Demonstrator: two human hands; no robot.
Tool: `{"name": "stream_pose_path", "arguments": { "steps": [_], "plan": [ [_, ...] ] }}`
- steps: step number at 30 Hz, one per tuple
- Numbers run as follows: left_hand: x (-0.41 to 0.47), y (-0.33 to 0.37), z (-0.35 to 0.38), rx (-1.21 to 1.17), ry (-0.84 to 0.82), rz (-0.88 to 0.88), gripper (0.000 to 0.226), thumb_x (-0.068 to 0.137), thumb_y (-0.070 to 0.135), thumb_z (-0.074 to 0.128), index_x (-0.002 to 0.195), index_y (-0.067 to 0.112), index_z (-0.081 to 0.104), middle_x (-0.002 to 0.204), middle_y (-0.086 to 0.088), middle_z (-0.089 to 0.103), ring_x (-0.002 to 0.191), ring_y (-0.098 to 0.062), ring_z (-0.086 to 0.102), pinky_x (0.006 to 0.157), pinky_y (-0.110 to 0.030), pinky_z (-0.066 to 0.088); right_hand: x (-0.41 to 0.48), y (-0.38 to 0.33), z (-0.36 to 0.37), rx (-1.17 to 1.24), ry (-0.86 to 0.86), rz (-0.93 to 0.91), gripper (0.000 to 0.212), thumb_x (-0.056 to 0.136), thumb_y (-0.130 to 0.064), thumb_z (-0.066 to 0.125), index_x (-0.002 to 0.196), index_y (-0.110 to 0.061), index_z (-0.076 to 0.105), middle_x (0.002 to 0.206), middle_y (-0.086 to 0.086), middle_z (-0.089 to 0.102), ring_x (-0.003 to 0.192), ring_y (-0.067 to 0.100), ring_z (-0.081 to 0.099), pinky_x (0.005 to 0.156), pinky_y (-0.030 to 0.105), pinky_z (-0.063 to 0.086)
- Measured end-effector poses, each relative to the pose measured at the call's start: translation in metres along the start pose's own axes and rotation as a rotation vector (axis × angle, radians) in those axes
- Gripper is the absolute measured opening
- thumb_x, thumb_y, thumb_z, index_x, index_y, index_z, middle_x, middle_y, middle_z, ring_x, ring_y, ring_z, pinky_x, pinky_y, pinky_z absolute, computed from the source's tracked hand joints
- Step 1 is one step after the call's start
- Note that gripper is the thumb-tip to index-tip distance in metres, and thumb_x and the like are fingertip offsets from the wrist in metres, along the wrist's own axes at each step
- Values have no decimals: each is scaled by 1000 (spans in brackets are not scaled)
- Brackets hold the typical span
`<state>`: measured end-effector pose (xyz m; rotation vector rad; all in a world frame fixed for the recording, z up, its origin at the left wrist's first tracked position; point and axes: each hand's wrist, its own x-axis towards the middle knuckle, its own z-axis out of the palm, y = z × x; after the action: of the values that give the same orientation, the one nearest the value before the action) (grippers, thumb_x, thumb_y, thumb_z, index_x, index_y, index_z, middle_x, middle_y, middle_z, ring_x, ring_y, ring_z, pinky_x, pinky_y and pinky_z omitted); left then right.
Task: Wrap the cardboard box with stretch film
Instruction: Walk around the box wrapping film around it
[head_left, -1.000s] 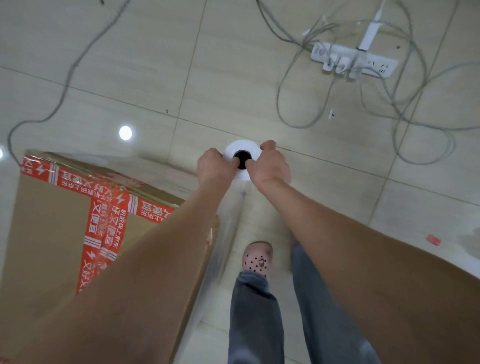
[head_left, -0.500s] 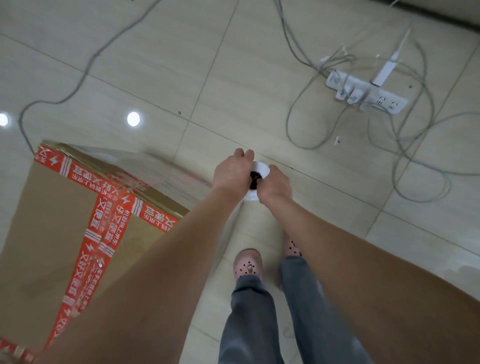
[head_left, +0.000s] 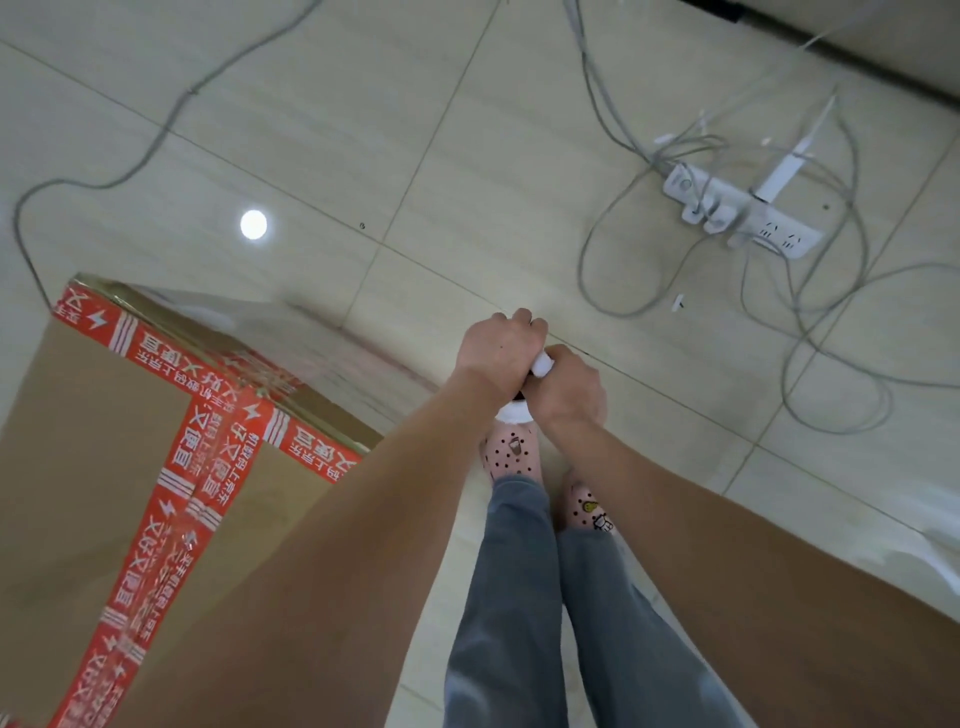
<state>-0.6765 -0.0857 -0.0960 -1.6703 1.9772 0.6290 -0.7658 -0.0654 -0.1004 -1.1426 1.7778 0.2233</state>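
Both hands gripped the stretch film roll (head_left: 516, 414), which was held upright above the floor (head_left: 363, 130) and seen from its top end. The left hand (head_left: 498, 353) and right hand (head_left: 569, 389) pressed together, their fingers (head_left: 523, 318) curled closed round it, so only bits of its white core showed between and below them. The cardboard box (head_left: 104, 441) stood on the tiled floor just left of the hands, sealed with crossed red printed tape (head_left: 197, 467). Clear film (head_left: 322, 353) lay over the box's far side and ran toward the roll. Under the hands were pink perforated shoes (head_left: 511, 454) and grey trousers (head_left: 509, 597). Toward the floor's far right edge lay a white power strip (head_left: 743, 218) amid loose grey cables (head_left: 652, 156).
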Motion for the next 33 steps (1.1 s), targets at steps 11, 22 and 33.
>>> {"name": "stream_pose_path", "arguments": {
  "steps": [11,22,33],
  "plan": [
    [2,-73,2,-578,70,-508,23,81,21,60,98,8,53,90,-8,57,82,-30,55,62,-31,36,15,-75,2,-165,113,-159,28,86,-20,57,113,-23,52,106,0,64,83,23,56,65,29,37],
    [4,-148,4,-970,56,-801,43,79,41,63,100,3,57,88,-6,65,79,-26,64,67,-34,53,32,-153,35,1,-26,-104,36,90,-19,49,126,-19,50,118,6,60,95,27,55,70,29,36],
    [30,-148,-25,-385,60,-395,27,87,11,52,113,9,48,109,-9,53,88,-31,59,60,-32,35,43,-164,29,-105,-81,-154,27,91,-20,42,116,-17,52,109,7,62,88,27,54,71,32,39]
  ]
}}
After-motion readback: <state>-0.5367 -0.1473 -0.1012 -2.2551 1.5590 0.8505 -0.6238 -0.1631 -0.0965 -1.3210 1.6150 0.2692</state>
